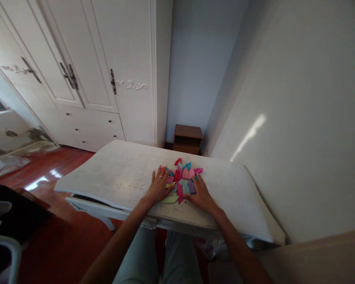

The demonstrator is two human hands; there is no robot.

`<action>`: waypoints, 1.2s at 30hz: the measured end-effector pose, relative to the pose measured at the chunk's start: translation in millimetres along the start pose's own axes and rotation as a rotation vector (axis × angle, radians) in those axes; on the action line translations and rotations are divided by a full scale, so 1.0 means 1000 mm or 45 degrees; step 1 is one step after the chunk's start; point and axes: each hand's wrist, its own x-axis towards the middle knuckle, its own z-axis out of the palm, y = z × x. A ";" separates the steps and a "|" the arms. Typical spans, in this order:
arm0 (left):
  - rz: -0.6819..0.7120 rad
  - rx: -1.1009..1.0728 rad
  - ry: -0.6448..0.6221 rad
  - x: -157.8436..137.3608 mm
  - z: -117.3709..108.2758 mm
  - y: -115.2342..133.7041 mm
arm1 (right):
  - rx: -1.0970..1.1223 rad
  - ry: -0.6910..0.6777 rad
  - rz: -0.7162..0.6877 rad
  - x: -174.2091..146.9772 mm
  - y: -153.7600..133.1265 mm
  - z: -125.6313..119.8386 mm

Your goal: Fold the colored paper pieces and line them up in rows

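Note:
Several small folded paper pieces (185, 173) in red, pink, blue, purple and pale green lie in a loose cluster on the white table (130, 165). My left hand (159, 186) rests over the cluster's left side, fingers spread, a ring on one finger. On the right side my right hand (201, 194) lies with its fingers apart, beside a purple piece (191, 186). A magenta piece (180, 192) sits between the two hands, and a pale green piece (170, 199) lies below my left hand. Some pieces are partly hidden under my fingers.
A white wardrobe (130, 106) stands beyond the table, with a small brown cabinet (188, 132) in the corner. The wall (298, 138) runs close along the right. At lower left are a white chair-like frame (10, 241) and a dark object (20, 209) on the red floor.

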 end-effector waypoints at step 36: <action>-0.306 -1.204 0.482 0.027 -0.015 -0.035 | 0.418 0.516 -0.040 0.059 -0.031 0.002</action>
